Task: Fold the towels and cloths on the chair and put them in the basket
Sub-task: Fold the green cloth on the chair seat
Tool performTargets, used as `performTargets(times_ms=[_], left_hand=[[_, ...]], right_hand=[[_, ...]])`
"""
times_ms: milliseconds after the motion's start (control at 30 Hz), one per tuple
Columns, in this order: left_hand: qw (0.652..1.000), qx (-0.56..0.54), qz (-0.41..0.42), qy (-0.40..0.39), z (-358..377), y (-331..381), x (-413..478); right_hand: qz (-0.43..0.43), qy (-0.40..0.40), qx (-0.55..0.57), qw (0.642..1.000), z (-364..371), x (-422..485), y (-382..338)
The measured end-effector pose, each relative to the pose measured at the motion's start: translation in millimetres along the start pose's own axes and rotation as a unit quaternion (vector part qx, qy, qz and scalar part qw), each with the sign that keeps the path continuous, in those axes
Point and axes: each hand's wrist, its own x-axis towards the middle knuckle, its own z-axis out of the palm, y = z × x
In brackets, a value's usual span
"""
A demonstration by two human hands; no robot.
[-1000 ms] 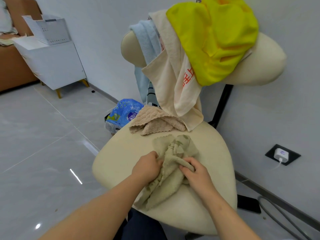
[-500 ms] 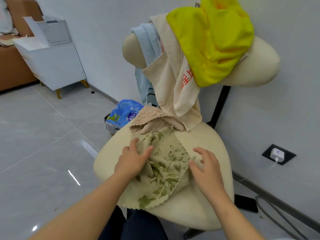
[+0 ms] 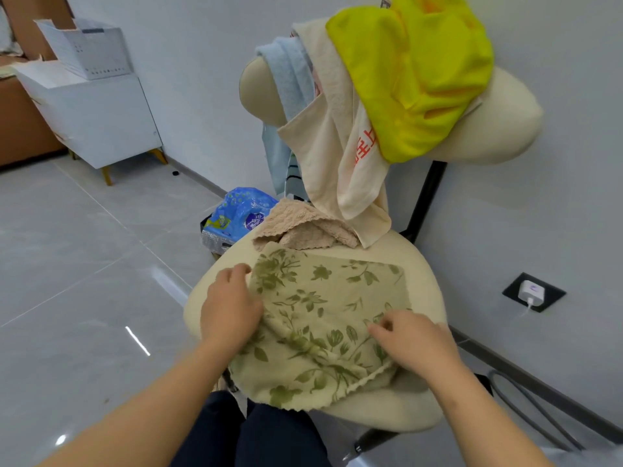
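Head view. The floral cloth [image 3: 323,318] lies spread open on the chair seat [image 3: 428,264], print side up, its 6 o'clock edge hanging over the front of the seat. The left hand [image 3: 231,308] sits at the cloth's 9 o'clock edge, fingers curled round that edge and gripping it. The right hand [image 3: 411,342] sits toward the cloth's 4 o'clock corner, fingers bent down and pinching the fabric, which is creased beneath them.

At 12 o'clock of the floral cloth, touching its far edge, lies a crumpled tan cloth [image 3: 303,227]. Over the backrest [image 3: 499,129] hang three items: a blue towel [image 3: 286,82] at the 9 o'clock side, a cream towel [image 3: 340,136] with red print whose lower end reaches the seat, and a yellow cloth [image 3: 414,72] on top.

The white basket [image 3: 87,48] stands on a white cabinet [image 3: 101,119] at 10 o'clock, well apart from the chair. A blue packet [image 3: 242,210] sits on the floor just beside the seat
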Motion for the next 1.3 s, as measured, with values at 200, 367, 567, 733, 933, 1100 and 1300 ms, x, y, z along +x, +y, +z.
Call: performTargets(times_ms=[200, 367, 567, 733, 933, 1100, 1300], left_hand=[[0.961, 0.119, 0.219, -0.124, 33.9, 23.5, -7.8], [0.931, 0.229, 0.183, -0.218, 45.9, 22.9, -5.7], [0.927, 0.220, 0.188, -0.240, 63.9, 44.8, 16.2], [0.938, 0.235, 0.175, -0.187, 71.8, 44.7, 20.2], [0.951, 0.112, 0.282, -0.062, 44.4, 25.7, 7.6], [0.920, 0.056, 0.386, -0.044, 32.1, -9.9, -49.9], [0.918, 0.114, 0.341, -0.169, 22.6, -21.6, -72.2]], right_hand=[[-0.075, -0.012, 0.022, 0.997, 33.2, 39.0, -28.5], [-0.070, -0.032, -0.024, 0.997, 59.3, 58.2, 1.4], [-0.061, -0.026, -0.027, 0.997, 49.4, 89.9, 21.0], [-0.080, -0.004, -0.029, 0.996, 48.0, 93.5, 25.4], [-0.172, 0.191, -0.041, 0.966, 55.0, 39.5, 27.5], [-0.247, 0.223, 0.003, 0.943, 82.3, -10.9, 36.2], [-0.207, 0.153, -0.034, 0.966, 92.8, -36.4, 38.8]])
